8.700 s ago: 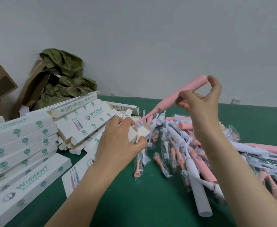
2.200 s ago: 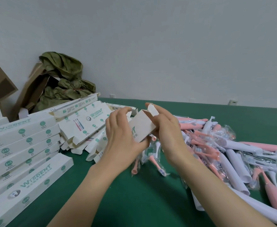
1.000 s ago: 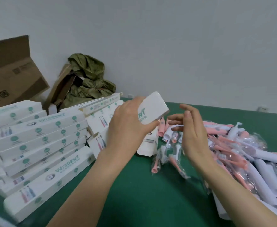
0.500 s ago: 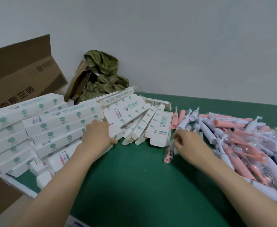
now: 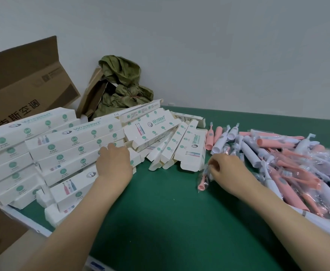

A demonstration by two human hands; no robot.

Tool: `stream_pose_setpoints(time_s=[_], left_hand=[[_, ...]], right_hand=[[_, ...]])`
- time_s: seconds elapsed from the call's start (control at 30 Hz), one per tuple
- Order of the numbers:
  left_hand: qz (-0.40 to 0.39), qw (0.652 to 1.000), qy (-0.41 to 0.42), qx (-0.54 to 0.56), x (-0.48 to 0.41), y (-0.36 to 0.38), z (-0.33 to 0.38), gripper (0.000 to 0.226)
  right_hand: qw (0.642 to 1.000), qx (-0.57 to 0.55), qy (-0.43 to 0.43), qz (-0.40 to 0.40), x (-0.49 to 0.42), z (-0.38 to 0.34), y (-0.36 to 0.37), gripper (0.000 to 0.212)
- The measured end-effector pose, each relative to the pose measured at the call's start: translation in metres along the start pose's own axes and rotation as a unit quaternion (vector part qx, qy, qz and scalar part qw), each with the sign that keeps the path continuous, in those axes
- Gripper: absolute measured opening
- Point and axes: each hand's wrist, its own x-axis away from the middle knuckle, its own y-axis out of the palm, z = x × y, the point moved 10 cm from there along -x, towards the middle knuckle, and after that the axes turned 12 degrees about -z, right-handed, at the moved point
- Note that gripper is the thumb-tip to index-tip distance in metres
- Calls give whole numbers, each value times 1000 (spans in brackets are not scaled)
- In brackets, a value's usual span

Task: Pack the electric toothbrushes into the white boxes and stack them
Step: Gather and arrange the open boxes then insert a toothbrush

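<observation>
Laying the left hand (image 5: pixel 113 163) against the near ends of the stacked white boxes (image 5: pixel 72 145) at the tabletop's (image 5: pixel 160 212) left, probably squaring the stack; fingers mostly hidden, so grip or plain push impossible to tell. Pinching a bagged pink brush head (image 5: pixel 202 183) between curled fingers of the right hand (image 5: pixel 226 169), at the near edge of the toothbrush pile (image 5: pixel 277 153), probably gathering parts for an open box (image 5: pixel 191 151) lying just beside.
</observation>
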Motion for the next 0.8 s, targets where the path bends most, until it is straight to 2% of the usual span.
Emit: stream_pose_setpoints(time_s=[0.1,0.2,0.3,0.37,0.5,0.6,0.7,0.8], left_hand=[[66,996,39,33,13,-18,16,32],[146,975,123,111,25,-47,43,24],[163,947,211,182,7,-78,73,37],[150,943,227,193,-26,-99,90,44],[100,972,163,136,-100,-118,102,48],[32,992,95,79,-141,-103,95,64],[-36,998,29,38,-167,-82,77,86],[-103,992,29,62,-187,-57,70,85]], right_hand=[[1000,-17,5,-3,0,3,0,19],[999,-35,12,1,0,9,-2,19],[997,-68,16,19,-6,12,-10,17],[996,-83,8,38,-16,9,-19,18],[996,-83,-11,18,-42,-8,-19,30],[996,-83,-32,-15,-66,-20,-6,37],[993,-102,-51,-42,-91,-25,6,39],[989,-99,-90,-67,-112,-31,10,52]])
